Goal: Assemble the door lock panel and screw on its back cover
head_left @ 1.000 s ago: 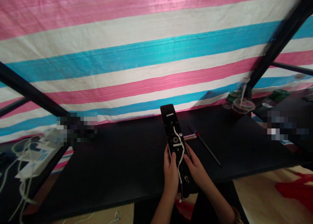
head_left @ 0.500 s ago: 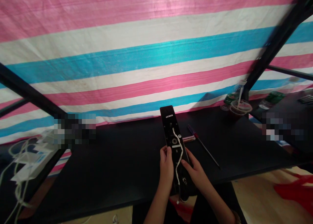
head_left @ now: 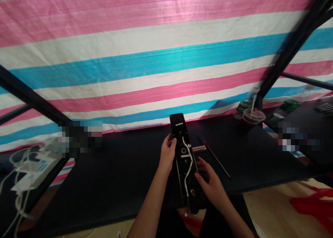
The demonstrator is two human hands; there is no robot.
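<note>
A long black door lock panel [head_left: 185, 163] lies lengthwise before me, its back face up and its lower end reaching past the table's front edge. A white cable runs down its face to a small plug at the bottom. My left hand [head_left: 168, 151] is closed on the panel's upper left edge, thumb on the face and fingers at the side. By the lower right edge is my right hand [head_left: 211, 179], its fingers apart and its thumb tip close to the edge; whether it touches is hard to see. A screwdriver [head_left: 214, 156] lies on the table to the right, near some thin pinkish strips [head_left: 199, 148].
The black table [head_left: 117, 175] ends at a striped tarp [head_left: 145, 68] behind. A plastic cup with a straw [head_left: 253, 116] and a bottle [head_left: 241, 108] stand at the back right. White cables [head_left: 22, 196] and a white box [head_left: 43, 168] are at the left, near the dark frame bars.
My left hand has slid up the panel's left edge. My right hand has loosened and shifted slightly outward from the right edge. The panel has hardly moved.
</note>
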